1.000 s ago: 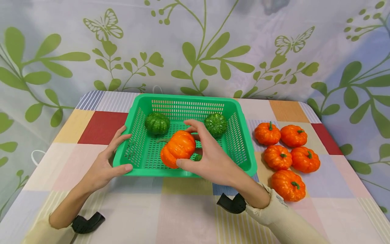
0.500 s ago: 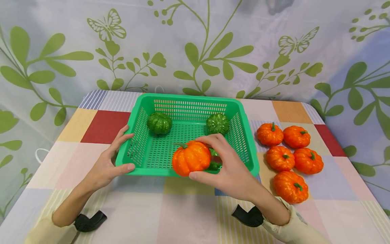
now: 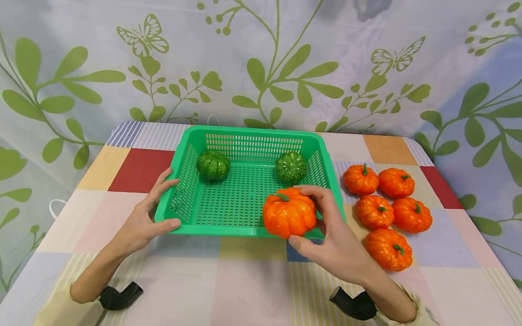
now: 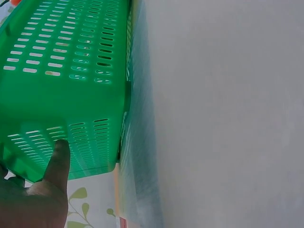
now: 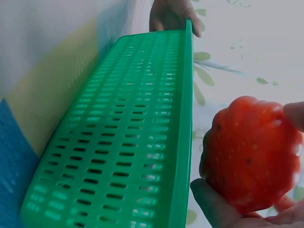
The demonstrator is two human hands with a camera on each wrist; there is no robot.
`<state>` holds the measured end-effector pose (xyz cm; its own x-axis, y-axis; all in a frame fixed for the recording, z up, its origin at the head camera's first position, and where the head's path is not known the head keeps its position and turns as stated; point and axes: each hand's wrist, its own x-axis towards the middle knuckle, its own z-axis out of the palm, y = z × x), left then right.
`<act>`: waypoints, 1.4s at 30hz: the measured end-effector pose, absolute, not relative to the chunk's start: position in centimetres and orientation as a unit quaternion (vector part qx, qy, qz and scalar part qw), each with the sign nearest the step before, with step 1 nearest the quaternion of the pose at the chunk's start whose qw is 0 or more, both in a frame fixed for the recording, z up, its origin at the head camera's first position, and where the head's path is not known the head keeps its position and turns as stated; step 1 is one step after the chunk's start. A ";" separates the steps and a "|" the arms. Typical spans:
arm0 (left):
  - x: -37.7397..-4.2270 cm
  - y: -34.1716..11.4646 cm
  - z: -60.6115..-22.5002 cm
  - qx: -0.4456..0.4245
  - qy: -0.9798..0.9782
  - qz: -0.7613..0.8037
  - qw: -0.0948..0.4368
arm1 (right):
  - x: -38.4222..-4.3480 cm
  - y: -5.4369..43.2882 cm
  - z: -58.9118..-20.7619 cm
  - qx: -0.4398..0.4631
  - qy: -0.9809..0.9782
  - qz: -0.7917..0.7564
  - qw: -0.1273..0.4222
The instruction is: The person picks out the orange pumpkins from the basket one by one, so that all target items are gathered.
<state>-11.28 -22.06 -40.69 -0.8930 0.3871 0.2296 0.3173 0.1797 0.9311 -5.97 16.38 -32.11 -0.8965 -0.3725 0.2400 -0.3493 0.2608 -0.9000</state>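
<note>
In the head view my right hand (image 3: 342,242) pinches an orange toy pumpkin (image 3: 289,215) by its right side, thumb at the near bottom. The pumpkin hangs over the front right of a green slotted basket (image 3: 228,230). From the right wrist, that pumpkin (image 5: 254,152) appears above the basket's rim (image 5: 179,118), apart from it. My left hand (image 3: 138,224) grips the basket's near left corner, fingertips over the rim; one finger (image 4: 58,164) presses on the outer end wall. Two green pumpkins, left (image 3: 214,165) and right (image 3: 291,167), lie inside at the back.
To the right of the basket, several orange pumpkins (image 3: 374,211) sit in a group on the patchwork tablecloth (image 3: 253,285). A leaf-patterned curtain (image 3: 228,54) hangs behind the table and at both sides.
My right hand has carried the orange pumpkin rightward across the basket and turned it so its stem points up and left. It now hides a third green pumpkin. The left hand has stayed on the basket.
</note>
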 end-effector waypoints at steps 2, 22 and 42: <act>-11.2 -22.0 -40.7 0.227 0.769 0.597 0.028 | -5.7 16.9 -32.1 -0.221 0.796 -0.564 0.017; -11.2 -22.0 -40.7 0.229 0.767 0.598 0.028 | -3.8 21.4 -32.9 -0.160 0.734 -0.661 -0.011; -11.1 -21.9 -40.6 0.223 0.761 0.609 0.028 | -2.1 24.3 -33.4 -0.120 0.717 -0.686 -0.047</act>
